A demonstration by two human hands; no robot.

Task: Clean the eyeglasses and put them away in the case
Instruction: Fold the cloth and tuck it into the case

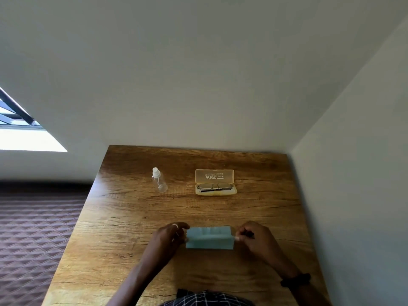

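The eyeglasses (214,187) lie folded inside an open translucent yellow case (214,176), its lid tipped back, at the far middle-right of the wooden table (123,217). Close to me a light blue cleaning cloth (209,238) lies folded into a strip on the table. My left hand (169,236) pinches the cloth's left end and my right hand (254,236) pinches its right end.
A small clear spray bottle (159,180) with a white cap stands left of the case. The table meets white walls at its back and right side. A brown quilted surface (33,228) lies to the left below the table edge.
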